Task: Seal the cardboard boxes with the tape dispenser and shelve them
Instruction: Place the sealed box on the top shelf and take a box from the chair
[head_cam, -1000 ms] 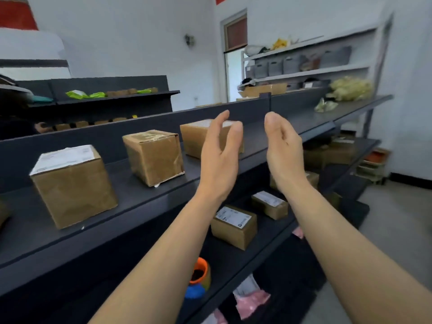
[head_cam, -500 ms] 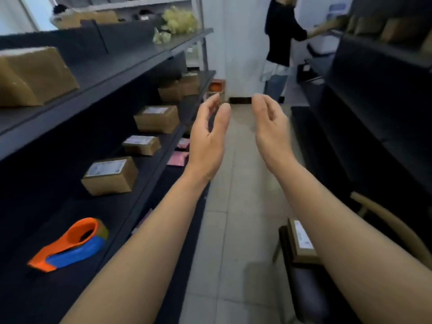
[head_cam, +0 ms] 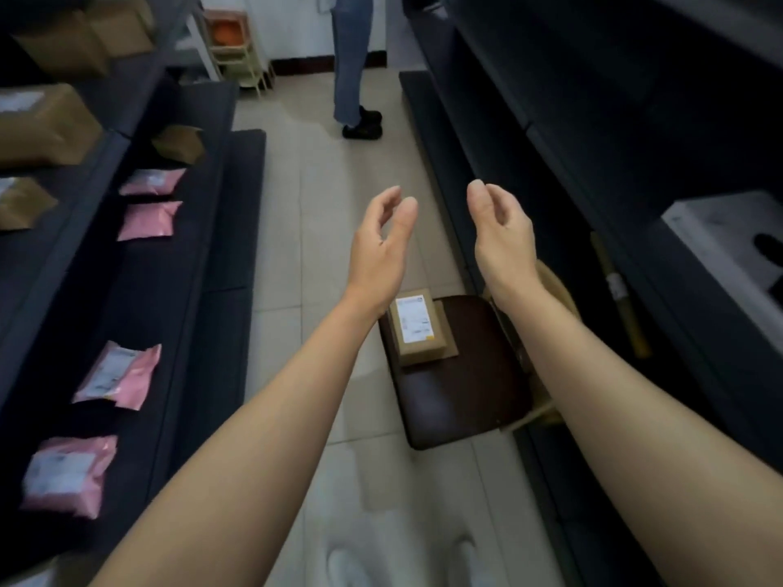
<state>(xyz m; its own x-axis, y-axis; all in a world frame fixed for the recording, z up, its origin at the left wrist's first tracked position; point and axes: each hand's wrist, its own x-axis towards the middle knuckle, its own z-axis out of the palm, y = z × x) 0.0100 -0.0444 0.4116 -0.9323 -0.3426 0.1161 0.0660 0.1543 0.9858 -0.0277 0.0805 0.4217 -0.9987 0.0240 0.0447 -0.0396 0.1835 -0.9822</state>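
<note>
Above the dark brown chair seat (head_cam: pixel 462 400), left hand (head_cam: pixel 381 243) and right hand (head_cam: pixel 502 235) hover empty, fingers loosely curled; small white-labelled brown cardboard box (head_cam: pixel 417 328) sits there, likely next: reach down, grip it.

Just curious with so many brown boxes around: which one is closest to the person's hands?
The box on the dark chair seat, just below the left hand; the other boxes sit on the left shelves.
</note>
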